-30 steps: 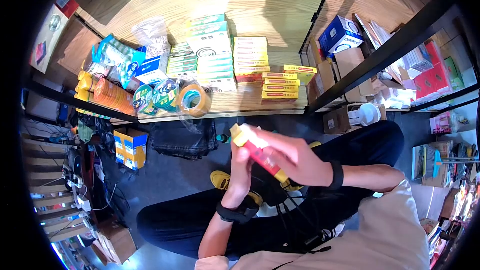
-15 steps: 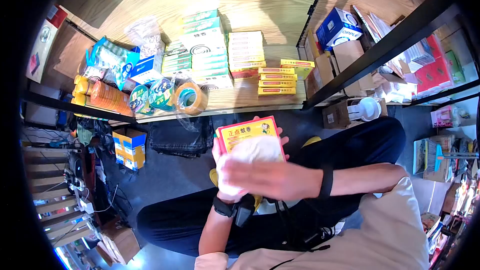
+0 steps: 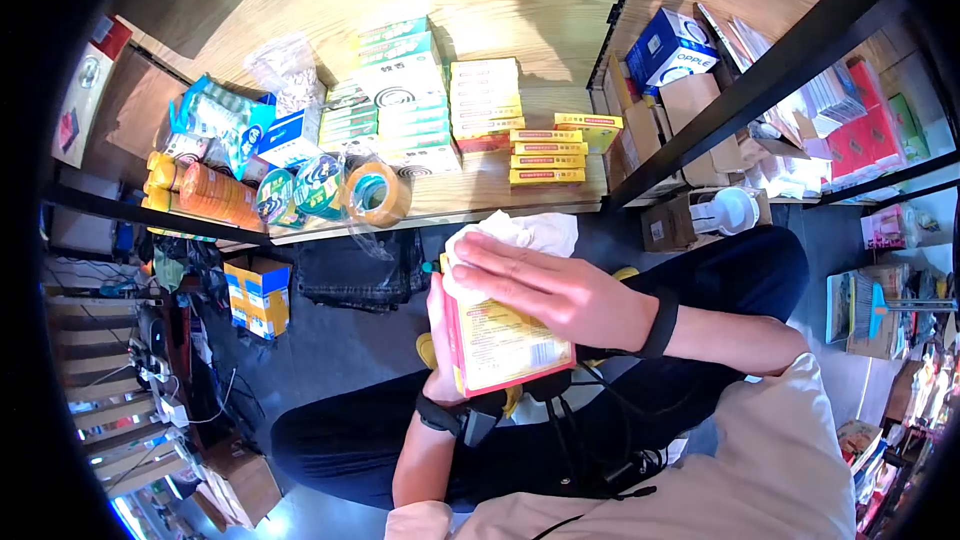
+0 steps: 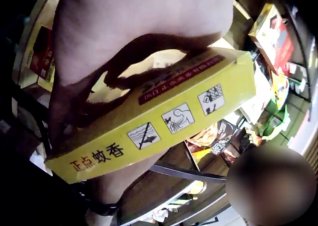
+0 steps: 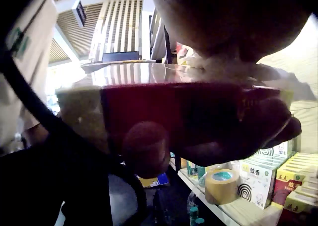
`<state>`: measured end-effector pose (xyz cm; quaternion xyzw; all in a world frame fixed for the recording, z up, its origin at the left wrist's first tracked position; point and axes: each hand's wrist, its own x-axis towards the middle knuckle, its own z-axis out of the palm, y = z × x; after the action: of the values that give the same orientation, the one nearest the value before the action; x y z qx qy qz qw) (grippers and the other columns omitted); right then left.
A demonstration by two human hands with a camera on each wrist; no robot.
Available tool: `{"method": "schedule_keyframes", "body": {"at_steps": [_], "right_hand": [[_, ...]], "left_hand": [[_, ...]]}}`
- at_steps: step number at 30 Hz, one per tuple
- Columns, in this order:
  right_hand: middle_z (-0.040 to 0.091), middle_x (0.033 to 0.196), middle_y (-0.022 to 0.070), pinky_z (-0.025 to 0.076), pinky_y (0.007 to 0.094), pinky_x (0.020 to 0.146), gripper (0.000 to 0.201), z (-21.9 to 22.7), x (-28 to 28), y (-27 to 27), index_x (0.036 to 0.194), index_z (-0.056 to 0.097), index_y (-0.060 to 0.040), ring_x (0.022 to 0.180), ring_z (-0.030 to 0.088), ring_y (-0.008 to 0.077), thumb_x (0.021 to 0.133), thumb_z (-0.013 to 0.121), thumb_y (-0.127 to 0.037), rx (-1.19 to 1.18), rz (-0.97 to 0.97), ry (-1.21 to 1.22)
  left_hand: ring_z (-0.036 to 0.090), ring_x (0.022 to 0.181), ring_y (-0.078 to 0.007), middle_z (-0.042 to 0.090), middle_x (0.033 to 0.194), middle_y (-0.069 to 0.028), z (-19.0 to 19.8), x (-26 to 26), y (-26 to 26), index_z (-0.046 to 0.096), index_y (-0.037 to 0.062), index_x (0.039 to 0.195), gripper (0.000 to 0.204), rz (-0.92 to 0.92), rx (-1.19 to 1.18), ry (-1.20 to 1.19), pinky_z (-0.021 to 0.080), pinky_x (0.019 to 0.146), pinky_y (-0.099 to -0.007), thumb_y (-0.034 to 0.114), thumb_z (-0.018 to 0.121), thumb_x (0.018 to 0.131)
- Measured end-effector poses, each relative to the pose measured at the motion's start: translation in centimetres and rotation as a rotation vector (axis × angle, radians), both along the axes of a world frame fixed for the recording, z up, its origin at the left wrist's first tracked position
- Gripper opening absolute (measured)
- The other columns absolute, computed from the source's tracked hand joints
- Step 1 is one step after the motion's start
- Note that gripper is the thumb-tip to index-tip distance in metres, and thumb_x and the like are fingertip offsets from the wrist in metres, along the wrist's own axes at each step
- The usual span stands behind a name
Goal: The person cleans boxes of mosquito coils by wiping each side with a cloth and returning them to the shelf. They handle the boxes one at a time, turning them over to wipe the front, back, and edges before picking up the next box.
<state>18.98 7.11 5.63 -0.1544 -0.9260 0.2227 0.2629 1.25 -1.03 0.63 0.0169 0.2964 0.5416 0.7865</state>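
My left hand (image 3: 440, 345) holds a yellow and red mosquito coil box (image 3: 515, 345) in front of my lap, gripping it at its left side and from beneath. The printed back with a barcode faces up. My right hand (image 3: 575, 300) lies over the box's far part, fingers straight, pressing a crumpled white cloth (image 3: 540, 232) on it. In the left wrist view, the box's yellow side (image 4: 169, 124) shows small pictograms. The right wrist view shows its red side (image 5: 149, 112), with left-hand fingers (image 5: 146, 146) around it. The right thumb is hidden in the head view.
On the wooden shelf (image 3: 480, 195) ahead stand yellow boxes (image 3: 548, 162), green-white coil boxes (image 3: 410, 100), tape rolls (image 3: 378, 192) and orange packs (image 3: 222, 196). A black shelf bar (image 3: 750, 80) runs at right. A blue-yellow carton (image 3: 258, 295) sits on the floor.
The box has turned from edge-on, to its front face up, to its printed back up. The right hand with the white cloth has moved to the box's far part.
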Motion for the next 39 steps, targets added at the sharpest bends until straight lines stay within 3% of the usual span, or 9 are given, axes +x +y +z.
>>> {"method": "schedule_keyframes", "body": {"at_steps": [4, 9, 12, 17, 21, 26, 29, 33, 39], "right_hand": [[0.045, 0.157, 0.0165, 0.044, 0.039, 0.117, 0.06, -1.5, 0.1, -2.0, 0.152, 0.046, -0.0042, 0.146, 0.045, 0.0281, 0.094, 0.059, -0.005, -0.014, 0.102, -0.093], [0.044, 0.157, 0.0158, 0.046, 0.0369, 0.115, 0.06, -1.4, 0.4, -1.3, 0.154, 0.042, -0.0066, 0.145, 0.046, 0.0284, 0.095, 0.054, -0.006, 0.019, 0.081, -0.138], [0.056, 0.146, 0.016, 0.051, 0.0376, 0.109, 0.05, -2.5, 0.4, -0.2, 0.141, 0.058, -0.0051, 0.136, 0.056, 0.0289, 0.093, 0.055, 0.004, -0.133, -0.044, 0.017], [0.069, 0.114, 0.0119, 0.056, 0.039, 0.09, 0.027, -2.5, 1.5, 0.2, 0.117, 0.066, -0.0026, 0.106, 0.068, 0.027, 0.092, 0.059, -0.005, -0.268, 0.009, -0.25], [0.069, 0.083, 0.0077, 0.051, 0.028, 0.062, 0.033, -0.4, 2.3, 2.8, 0.097, 0.068, 0.0, 0.072, 0.066, 0.0154, 0.101, 0.042, -0.021, -0.805, -0.116, -0.231], [0.072, 0.103, 0.0087, 0.052, 0.0292, 0.084, 0.044, 1.1, 2.6, 4.3, 0.123, 0.066, 0.0058, 0.092, 0.066, 0.0138, 0.105, 0.054, -0.033, -1.181, -0.162, -0.125], [0.073, 0.102, 0.0124, 0.052, 0.0318, 0.086, 0.041, 2.9, 0.8, 2.2, 0.121, 0.066, 0.003, 0.094, 0.067, 0.0163, 0.091, 0.079, -0.021, -0.822, -0.169, -0.331], [0.07, 0.086, 0.0205, 0.054, 0.0421, 0.075, 0.023, 2.3, 0.6, 3.3, 0.102, 0.07, -0.0041, 0.083, 0.07, 0.038, 0.087, 0.073, -0.021, -0.422, -0.24, -0.393], [0.07, 0.095, 0.0203, 0.055, 0.0482, 0.079, 0.026, 4.3, 2.2, 15.3, 0.106, 0.069, -0.0061, 0.093, 0.069, 0.0377, 0.088, 0.073, -0.024, 0.208, -0.657, -0.461]], "left_hand": [[0.044, 0.145, -0.0326, 0.041, 0.16, -0.0171, -3.6, -1.3, -0.6, 0.032, 0.0121, 0.16, 0.088, 0.092, 0.278, -0.529, 0.034, 0.12, -0.0524, 0.074, 0.037, 0.098], [0.044, 0.142, -0.0432, 0.038, 0.16, -0.0263, -0.4, -3.6, 0.9, 0.031, 0.0043, 0.159, 0.108, 0.149, 0.163, 0.026, 0.034, 0.119, -0.0551, 0.086, 0.032, 0.09], [0.046, 0.141, -0.0417, 0.042, 0.157, -0.0261, -2.7, -4.9, 0.4, 0.036, 0.0051, 0.157, 0.103, 0.287, 0.234, -0.387, 0.036, 0.118, -0.0539, 0.085, 0.031, 0.091], [0.065, 0.111, -0.0337, 0.063, 0.125, -0.0151, 0.3, -4.3, 1.7, 0.048, 0.008, 0.146, 0.092, 0.317, 0.147, 0.148, 0.054, 0.094, -0.0491, 0.081, 0.027, 0.096], [0.063, 0.112, -0.025, 0.056, 0.139, -0.0113, -2.0, -3.1, 1.4, 0.034, 0.0143, 0.16, 0.083, 0.363, 0.321, 0.851, 0.054, 0.093, -0.0406, 0.071, 0.043, 0.099], [0.05, 0.127, -0.042, 0.05, 0.139, -0.0241, 2.6, -0.8, 0.1, 0.039, 0.0014, 0.151, 0.113, 0.292, 0.792, 1.876, 0.042, 0.106, -0.0494, 0.04, 0.093, 0.059], [0.05, 0.127, -0.0423, 0.049, 0.14, -0.0252, 2.0, 0.0, -0.2, 0.04, -0.0006, 0.15, 0.117, 0.254, 0.794, 1.951, 0.039, 0.106, -0.0532, 0.045, 0.093, 0.055], [0.048, 0.133, -0.0437, 0.046, 0.145, -0.0283, 1.5, 0.4, -0.3, 0.034, -0.0067, 0.151, 0.115, 0.223, 0.74, 1.963, 0.037, 0.111, -0.0528, 0.043, 0.091, 0.064], [0.048, 0.133, -0.0452, 0.046, 0.143, -0.031, 2.8, -0.8, -0.6, 0.025, -0.0081, 0.155, 0.099, 0.326, 0.69, 1.775, 0.04, 0.113, -0.048, 0.018, 0.084, 0.08]]}}
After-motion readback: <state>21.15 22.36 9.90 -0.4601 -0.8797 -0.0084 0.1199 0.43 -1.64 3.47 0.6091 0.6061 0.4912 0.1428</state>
